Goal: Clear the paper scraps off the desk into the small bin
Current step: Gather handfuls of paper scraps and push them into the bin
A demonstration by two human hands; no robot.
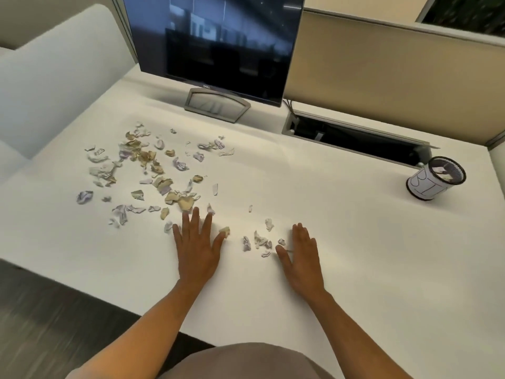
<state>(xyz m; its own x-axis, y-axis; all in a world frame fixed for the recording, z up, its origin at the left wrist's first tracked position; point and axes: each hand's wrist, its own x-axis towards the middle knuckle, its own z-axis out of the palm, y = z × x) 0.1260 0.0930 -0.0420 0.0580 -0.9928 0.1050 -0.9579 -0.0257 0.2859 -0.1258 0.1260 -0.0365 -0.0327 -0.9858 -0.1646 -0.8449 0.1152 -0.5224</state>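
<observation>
White counter [341, 242] w/ a dark Dell monitor [216, 42] at the back, an open cable tray [355, 138] to its right, beige partition [382, 64] behind. Small bin [434, 177], black mesh w/ a paper label, stands far right, well apart from the mess. Paper scraps [147, 165], torn white, lilac & tan bits, lie scattered left of centre; a few sit between the hands. Left hand [198, 247] & right hand [300, 255] lie flat, fingers straight, holding nothing.

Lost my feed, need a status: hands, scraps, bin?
Left hand and right hand open, flat on desk. Paper scraps mostly uncollected. Small bin far right; path unobstructed.
</observation>
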